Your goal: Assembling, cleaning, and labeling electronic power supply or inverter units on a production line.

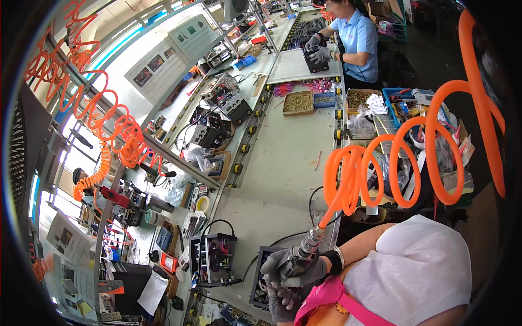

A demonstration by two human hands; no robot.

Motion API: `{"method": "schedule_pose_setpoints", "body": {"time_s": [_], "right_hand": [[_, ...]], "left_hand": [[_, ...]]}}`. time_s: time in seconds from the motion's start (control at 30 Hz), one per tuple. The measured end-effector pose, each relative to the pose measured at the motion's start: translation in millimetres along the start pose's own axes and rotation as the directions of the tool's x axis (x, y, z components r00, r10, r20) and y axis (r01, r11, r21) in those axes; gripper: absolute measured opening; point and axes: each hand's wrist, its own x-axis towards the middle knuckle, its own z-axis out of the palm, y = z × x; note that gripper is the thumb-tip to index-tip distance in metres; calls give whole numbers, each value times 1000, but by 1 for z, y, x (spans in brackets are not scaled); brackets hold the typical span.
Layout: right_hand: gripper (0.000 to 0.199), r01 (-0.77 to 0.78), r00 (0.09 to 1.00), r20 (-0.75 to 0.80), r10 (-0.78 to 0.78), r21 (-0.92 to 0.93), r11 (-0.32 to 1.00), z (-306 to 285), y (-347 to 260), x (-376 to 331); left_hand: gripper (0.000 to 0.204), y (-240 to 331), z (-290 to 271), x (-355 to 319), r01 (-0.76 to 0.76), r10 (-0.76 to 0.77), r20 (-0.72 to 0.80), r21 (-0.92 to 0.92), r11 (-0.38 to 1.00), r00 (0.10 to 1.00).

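The pneumatic screwdriver (pixel 302 254) sits low at the bench's near edge, tilted over a dark open-framed unit (pixel 265 277), its coiled orange air hose (pixel 402 163) rising clear so it hangs out of the way; the right hand (pixel 296 266), gloved grey, wraps fully around the tool; the left hand (pixel 281 301) curls closed beneath, seemingly steadying the unit, though its hold is partly hidden.

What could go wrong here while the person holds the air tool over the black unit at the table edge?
Possibly the coiled orange hose tugs the air tool, so the right hand slips. The black unit under the left hand sits near the table edge and might slide off.
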Motion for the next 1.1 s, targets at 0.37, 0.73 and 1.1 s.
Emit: {"method": "schedule_pose_setpoints", "body": {"time_s": [0.37,0.73,1.1], "right_hand": [[43,114,985,140,-96,-126,985,-4,-30,-8],[45,346,937,47,-347,-274,897,5,-4,-1],[50,372,923,271,-273,-451,811,-8,8,-2]], "left_hand": [[32,-6,40,5,-73,126,-122,370,926,985],[33,5,36,0,-69,136,-195,316,946,971],[33,25,10,2,-68,162,-167,459,886,973]]}}
